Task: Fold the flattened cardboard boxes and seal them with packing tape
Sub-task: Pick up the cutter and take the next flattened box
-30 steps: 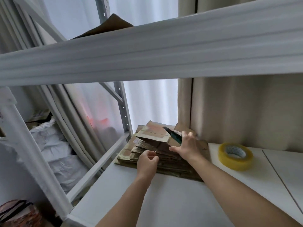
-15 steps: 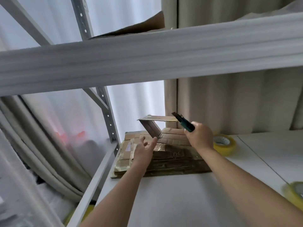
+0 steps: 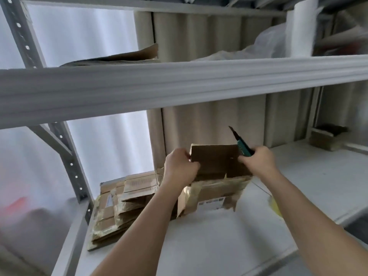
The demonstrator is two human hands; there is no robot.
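A brown cardboard box (image 3: pixel 215 176) with old tape and a white label is lifted above the white shelf (image 3: pixel 199 246), partly opened up. My left hand (image 3: pixel 180 167) grips its upper left flap. My right hand (image 3: pixel 258 162) pinches the upper right flap while also holding a teal utility knife (image 3: pixel 242 145) that points up and left. A stack of flattened cardboard boxes (image 3: pixel 123 208) lies at the shelf's left end, beside my left forearm. A yellow tape roll (image 3: pixel 275 207) peeks out behind my right forearm.
A thick white shelf beam (image 3: pixel 179 84) crosses overhead, close above my hands. A grey perforated upright (image 3: pixel 69 162) stands to the left. Flat cardboard (image 3: pixel 119 56) and plastic bags lie on the upper shelf. A small open box (image 3: pixel 326 139) sits at far right.
Both hands have lifted one box off the stack and moved it right, opening it up. My left hand went from reaching to gripping the flap. The view tilted upward.
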